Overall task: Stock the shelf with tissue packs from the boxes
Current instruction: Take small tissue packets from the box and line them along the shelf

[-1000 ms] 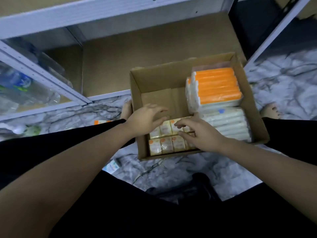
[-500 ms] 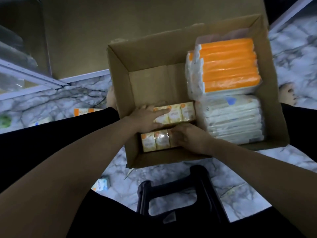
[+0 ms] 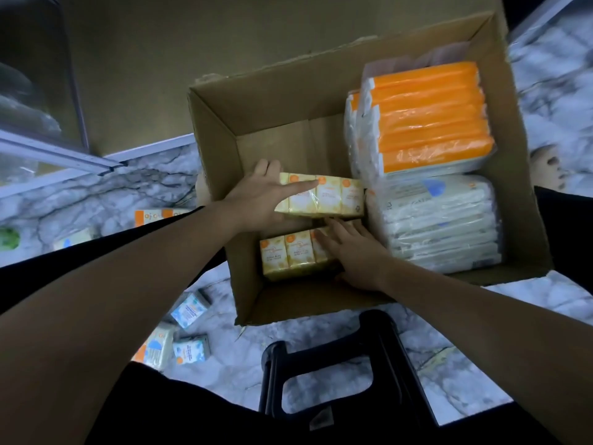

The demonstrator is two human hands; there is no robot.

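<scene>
Both forearms bare, no sleeves in view; dark, seemingly black clothing (image 3: 199,422) covers the lap and legs

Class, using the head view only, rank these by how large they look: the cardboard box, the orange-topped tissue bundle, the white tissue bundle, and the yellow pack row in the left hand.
1. cardboard box
2. orange-topped tissue bundle and white tissue bundle: too alike to rank
3. yellow pack row, held by the left hand

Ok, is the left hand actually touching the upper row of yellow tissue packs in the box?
Touching. The head view shows the left hand gripping the upper row of yellow tissue packs, thumb laid across its front and fingers wrapped behind its left end, with no gap.
</scene>
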